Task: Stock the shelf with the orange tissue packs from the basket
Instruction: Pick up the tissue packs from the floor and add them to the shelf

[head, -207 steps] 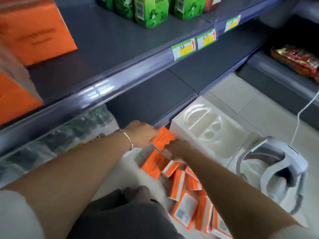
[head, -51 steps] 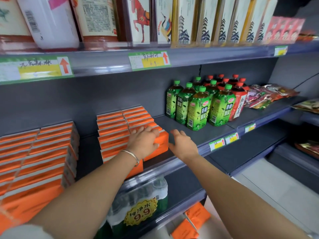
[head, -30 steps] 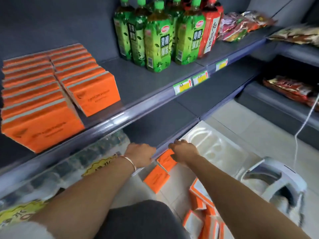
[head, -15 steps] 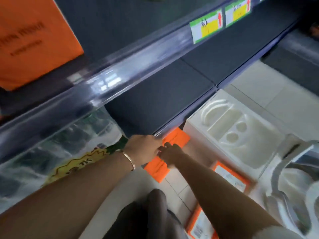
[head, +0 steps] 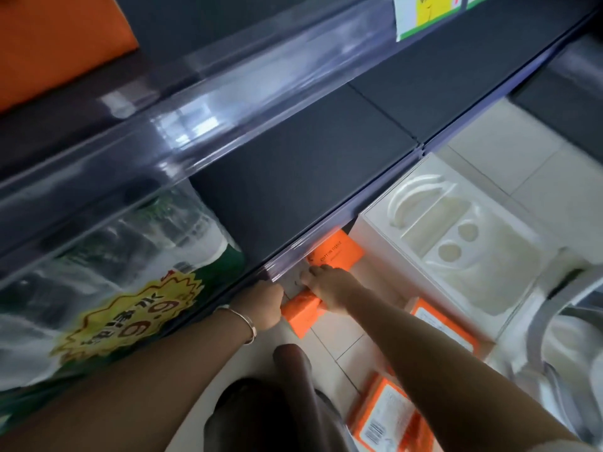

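Orange rectangular tissue packs (head: 337,254) lie left of and before the white moulded foam tray (head: 456,230); the dark metal shelf (head: 293,177) stands behind it.

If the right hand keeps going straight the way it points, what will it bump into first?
Probably the far orange tissue pack, lying just beyond the right hand. The front edge of the bottom shelf sits right beside that pack, so depth makes this unsure.

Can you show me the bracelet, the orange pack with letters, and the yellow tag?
Bracelet (head: 252,326): head view, the middle of its silver band.
Pack with letters (head: 337,254): head view, its printed face.
Yellow tag (head: 430,11): head view, its yellow middle.
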The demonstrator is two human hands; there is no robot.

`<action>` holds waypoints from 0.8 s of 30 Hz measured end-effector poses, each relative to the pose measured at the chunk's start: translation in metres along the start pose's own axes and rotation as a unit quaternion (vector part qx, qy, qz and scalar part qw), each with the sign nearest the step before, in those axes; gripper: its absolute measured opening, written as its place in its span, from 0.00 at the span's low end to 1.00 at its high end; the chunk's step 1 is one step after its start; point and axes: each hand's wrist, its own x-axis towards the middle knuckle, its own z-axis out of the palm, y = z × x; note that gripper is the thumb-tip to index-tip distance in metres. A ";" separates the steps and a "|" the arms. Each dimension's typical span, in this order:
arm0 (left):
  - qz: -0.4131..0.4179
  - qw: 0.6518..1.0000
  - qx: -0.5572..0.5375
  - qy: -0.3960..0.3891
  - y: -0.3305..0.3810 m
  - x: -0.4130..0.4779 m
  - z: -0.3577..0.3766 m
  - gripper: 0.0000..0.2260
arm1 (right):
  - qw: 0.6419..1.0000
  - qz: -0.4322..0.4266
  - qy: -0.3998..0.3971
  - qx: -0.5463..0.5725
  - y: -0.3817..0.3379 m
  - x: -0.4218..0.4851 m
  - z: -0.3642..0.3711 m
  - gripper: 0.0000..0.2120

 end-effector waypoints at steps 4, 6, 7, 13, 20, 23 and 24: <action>0.009 0.999 -0.032 0.010 0.006 -0.006 -0.007 0.11 | 0.991 -0.013 0.069 0.115 0.008 -0.022 -0.003 0.23; 0.028 0.999 -0.045 0.008 0.009 -0.008 -0.008 0.11 | 0.986 -0.016 0.088 0.143 0.008 -0.027 -0.006 0.21; 0.033 0.998 -0.054 0.001 0.010 -0.008 -0.008 0.11 | 0.984 -0.018 0.092 0.155 0.007 -0.030 -0.007 0.20; 0.024 0.991 -0.133 -0.005 0.015 -0.010 -0.014 0.25 | 0.931 0.067 0.061 0.354 0.001 -0.037 -0.020 0.20; 0.064 0.960 -0.226 0.155 0.032 -0.009 -0.028 0.29 | 0.653 0.093 -0.060 0.749 0.019 -0.069 -0.015 0.26; 0.068 0.903 -0.362 0.222 0.048 -0.014 -0.042 0.35 | 0.561 0.055 -0.008 0.826 0.034 -0.083 -0.021 0.37; 0.068 0.876 -0.422 0.225 0.053 -0.015 -0.046 0.37 | 0.530 0.035 0.015 0.847 0.036 -0.086 -0.024 0.39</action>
